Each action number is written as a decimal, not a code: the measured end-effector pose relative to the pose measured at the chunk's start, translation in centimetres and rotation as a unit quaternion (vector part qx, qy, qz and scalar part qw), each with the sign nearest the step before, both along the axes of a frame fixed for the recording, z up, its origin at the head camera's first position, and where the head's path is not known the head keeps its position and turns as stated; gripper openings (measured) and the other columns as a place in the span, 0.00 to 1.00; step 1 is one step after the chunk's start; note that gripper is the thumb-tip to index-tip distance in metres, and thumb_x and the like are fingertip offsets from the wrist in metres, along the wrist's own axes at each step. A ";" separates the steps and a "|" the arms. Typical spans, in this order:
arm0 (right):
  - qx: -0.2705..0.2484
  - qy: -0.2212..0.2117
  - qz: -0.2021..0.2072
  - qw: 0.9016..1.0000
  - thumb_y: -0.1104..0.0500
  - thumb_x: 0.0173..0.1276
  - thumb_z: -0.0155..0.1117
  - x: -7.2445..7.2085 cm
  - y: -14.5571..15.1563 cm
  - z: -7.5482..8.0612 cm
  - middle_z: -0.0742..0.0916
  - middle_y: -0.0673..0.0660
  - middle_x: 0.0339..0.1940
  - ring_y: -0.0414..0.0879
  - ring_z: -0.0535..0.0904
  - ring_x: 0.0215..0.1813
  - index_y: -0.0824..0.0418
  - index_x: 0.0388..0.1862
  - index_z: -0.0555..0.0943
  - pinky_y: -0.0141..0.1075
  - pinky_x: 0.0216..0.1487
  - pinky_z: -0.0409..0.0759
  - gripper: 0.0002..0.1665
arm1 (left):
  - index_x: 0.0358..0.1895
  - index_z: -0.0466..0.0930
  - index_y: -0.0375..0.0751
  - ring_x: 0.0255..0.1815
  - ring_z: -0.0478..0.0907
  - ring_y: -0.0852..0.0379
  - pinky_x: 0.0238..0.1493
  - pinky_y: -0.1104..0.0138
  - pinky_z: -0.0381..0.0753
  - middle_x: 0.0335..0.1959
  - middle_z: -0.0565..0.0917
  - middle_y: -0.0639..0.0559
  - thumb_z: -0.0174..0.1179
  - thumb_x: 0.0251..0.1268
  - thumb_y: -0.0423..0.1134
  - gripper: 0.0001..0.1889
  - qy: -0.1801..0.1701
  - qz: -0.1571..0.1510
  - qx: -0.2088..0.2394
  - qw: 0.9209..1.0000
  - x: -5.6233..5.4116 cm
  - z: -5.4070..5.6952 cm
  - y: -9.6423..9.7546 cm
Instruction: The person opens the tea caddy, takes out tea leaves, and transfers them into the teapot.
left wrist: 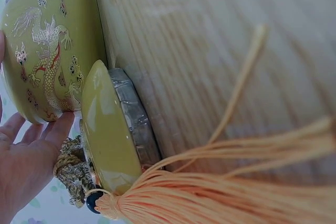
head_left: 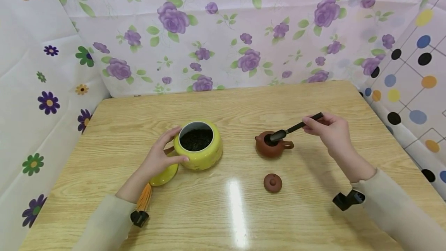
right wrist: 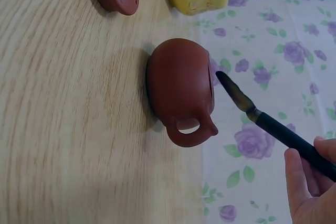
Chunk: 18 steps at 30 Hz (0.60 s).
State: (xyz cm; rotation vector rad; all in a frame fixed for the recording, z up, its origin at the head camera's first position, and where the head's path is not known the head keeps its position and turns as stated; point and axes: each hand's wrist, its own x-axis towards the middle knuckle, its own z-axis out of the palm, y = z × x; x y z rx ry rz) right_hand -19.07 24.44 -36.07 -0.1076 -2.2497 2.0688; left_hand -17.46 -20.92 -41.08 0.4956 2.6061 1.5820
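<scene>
My left hand (head_left: 161, 157) holds the side of a yellow tea jar (head_left: 205, 161), thumb at the front and fingers at the back. Dark loose leaves (head_left: 196, 140) show inside it. In the left wrist view the jar carries a dragon design (left wrist: 51, 61). Between thumb and fingers, my right hand (head_left: 331, 131) pinches the black handle of a small tea scoop (head_left: 296, 126). The scoop's end (right wrist: 235, 92) hangs just over the mouth of a brown clay teapot (head_left: 270, 150), tilted downward. The teapot stands upright with its handle to the right.
The teapot's lid (head_left: 273, 183) lies on the wooden table (head_left: 209, 212) in front of the teapot. Beside the jar, under my left wrist, is the yellow jar lid (left wrist: 113, 135) with an orange tassel (left wrist: 178, 198). A flowered cloth (head_left: 209, 49) hangs behind the table.
</scene>
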 end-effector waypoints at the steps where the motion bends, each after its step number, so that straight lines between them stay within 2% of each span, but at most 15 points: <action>1: -0.019 -0.004 0.002 1.000 0.60 0.61 0.69 0.0 0.1 0.0 0.86 0.46 0.30 0.37 0.86 0.30 0.59 0.32 0.84 0.28 0.38 0.85 0.04 | 0.73 0.57 0.43 0.71 0.58 0.43 0.64 0.45 0.70 0.73 0.58 0.44 0.73 0.49 0.34 0.47 -0.002 0.000 -0.001 1.000 0.0 0.0 0.0; 5: -0.079 -0.011 0.014 0.997 0.63 0.62 0.67 -0.1 0.2 -0.1 0.86 0.46 0.31 0.39 0.86 0.30 0.60 0.31 0.85 0.29 0.38 0.85 0.01 | 0.73 0.57 0.43 0.71 0.57 0.43 0.64 0.45 0.70 0.74 0.57 0.44 0.73 0.49 0.34 0.46 -0.001 0.000 -0.002 1.000 0.0 0.1 -0.1; 18: -0.191 -0.048 0.056 0.979 0.65 0.62 0.67 -0.4 -0.8 0.1 0.86 0.53 0.30 0.42 0.87 0.32 0.61 0.29 0.85 0.31 0.42 0.85 0.03 | 0.73 0.58 0.42 0.71 0.58 0.40 0.63 0.44 0.71 0.73 0.58 0.41 0.72 0.50 0.35 0.45 0.011 -0.003 -0.004 1.000 0.0 0.0 0.0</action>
